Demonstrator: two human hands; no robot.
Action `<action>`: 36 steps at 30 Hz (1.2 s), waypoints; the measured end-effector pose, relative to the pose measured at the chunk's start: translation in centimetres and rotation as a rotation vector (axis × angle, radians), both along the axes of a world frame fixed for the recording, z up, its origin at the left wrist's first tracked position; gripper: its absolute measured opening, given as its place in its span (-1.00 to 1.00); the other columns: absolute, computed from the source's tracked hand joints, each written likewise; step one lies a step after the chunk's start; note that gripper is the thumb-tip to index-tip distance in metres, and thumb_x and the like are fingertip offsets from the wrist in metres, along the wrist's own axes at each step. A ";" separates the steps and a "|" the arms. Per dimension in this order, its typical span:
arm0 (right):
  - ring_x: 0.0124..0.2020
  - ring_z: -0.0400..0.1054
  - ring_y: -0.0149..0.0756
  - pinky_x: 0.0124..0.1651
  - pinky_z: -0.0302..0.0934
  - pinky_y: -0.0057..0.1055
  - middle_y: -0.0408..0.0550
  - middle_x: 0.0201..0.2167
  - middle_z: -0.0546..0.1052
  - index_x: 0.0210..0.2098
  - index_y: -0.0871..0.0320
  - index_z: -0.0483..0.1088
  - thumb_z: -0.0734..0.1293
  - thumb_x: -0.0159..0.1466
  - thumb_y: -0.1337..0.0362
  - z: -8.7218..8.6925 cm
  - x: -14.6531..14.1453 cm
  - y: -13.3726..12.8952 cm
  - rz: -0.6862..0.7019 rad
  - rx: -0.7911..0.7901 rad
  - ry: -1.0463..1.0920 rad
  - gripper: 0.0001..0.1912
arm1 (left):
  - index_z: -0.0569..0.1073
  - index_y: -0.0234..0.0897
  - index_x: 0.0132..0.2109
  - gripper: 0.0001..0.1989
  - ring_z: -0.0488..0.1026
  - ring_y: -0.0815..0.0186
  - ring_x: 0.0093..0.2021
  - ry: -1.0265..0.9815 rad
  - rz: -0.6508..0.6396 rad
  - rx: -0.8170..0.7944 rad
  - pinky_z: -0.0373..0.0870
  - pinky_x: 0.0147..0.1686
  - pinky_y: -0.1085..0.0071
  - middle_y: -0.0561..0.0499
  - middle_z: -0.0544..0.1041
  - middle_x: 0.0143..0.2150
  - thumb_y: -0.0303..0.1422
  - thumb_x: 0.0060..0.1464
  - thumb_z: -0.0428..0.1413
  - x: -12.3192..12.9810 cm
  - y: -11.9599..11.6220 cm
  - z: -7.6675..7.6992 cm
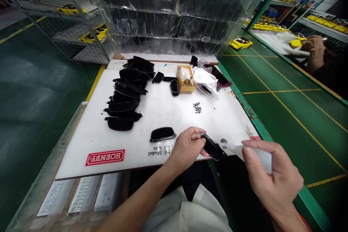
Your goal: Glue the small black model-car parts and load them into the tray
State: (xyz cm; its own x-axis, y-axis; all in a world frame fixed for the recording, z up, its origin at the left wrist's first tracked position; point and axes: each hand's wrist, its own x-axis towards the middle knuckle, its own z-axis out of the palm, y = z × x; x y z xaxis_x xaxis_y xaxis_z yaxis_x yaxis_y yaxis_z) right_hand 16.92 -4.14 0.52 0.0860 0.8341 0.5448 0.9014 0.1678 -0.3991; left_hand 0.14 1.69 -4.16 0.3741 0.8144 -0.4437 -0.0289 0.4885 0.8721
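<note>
At the table's near edge, my left hand [187, 148] pinches a glossy black curved panel [214, 148] by one end and holds it tilted. My right hand [276, 177] is wrapped around a translucent white squeeze bottle [262, 157]. The bottle's tapered nozzle points left toward the panel; whether its tip touches is unclear. Left of my left hand lies a similar black panel [163, 133] on the white tabletop [100, 134]. Several overlapping black panels [123, 103] form a long row farther left. Small dark pieces [197, 108] lie in a loose heap beyond my hands.
A yellow open box [186, 88] with small items stands toward the back, beside white crumpled wrapping [203, 79] and a red-edged phone [221, 78]. Plastic-covered compartments [168, 18] rise behind the table. On the right, another person's hand [314, 49] is near yellow model cars.
</note>
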 end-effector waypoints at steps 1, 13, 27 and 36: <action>-0.71 0.15 -0.54 -0.67 -0.01 -0.50 -0.18 -0.49 0.49 -0.31 0.15 0.39 0.30 0.23 0.24 0.1 -0.2 0.1 0.010 0.000 -0.006 -0.90 | 0.41 -0.20 -0.12 -0.79 0.50 0.41 -0.50 0.001 -0.002 -0.009 0.43 -0.32 0.40 0.09 0.45 -0.33 -0.39 0.06 0.03 0.0 0.0 0.1; -0.69 0.14 -0.49 -0.64 -0.01 -0.42 -0.11 -0.48 0.48 -0.31 0.15 0.38 0.26 0.27 0.20 0.3 -1.4 0.3 -0.036 -0.090 0.004 -0.85 | 0.40 -0.22 -0.12 -0.81 0.51 0.41 -0.50 0.004 -0.019 -0.029 0.41 -0.31 0.40 0.03 0.49 -0.22 -0.38 0.08 0.02 -0.1 0.2 0.3; -0.72 0.14 -0.51 -0.68 -0.01 -0.46 -0.14 -0.50 0.48 -0.31 0.12 0.38 0.29 0.25 0.26 0.0 -0.8 0.5 0.015 -0.050 -0.041 -0.93 | 0.41 -0.22 -0.12 -0.80 0.51 0.40 -0.49 0.001 -0.021 -0.014 0.41 -0.28 0.40 0.02 0.50 -0.22 -0.37 0.09 0.03 -0.2 0.1 0.3; -0.73 0.14 -0.52 -0.69 0.00 -0.46 -0.11 -0.49 0.50 -0.32 0.13 0.39 0.28 0.25 0.23 -0.2 -0.7 0.5 0.001 -0.052 -0.049 -0.89 | 0.42 -0.22 -0.09 -0.78 0.49 0.39 -0.48 -0.015 -0.017 0.020 0.44 -0.33 0.41 0.01 0.54 -0.33 -0.33 0.09 0.04 -0.2 -0.1 -0.5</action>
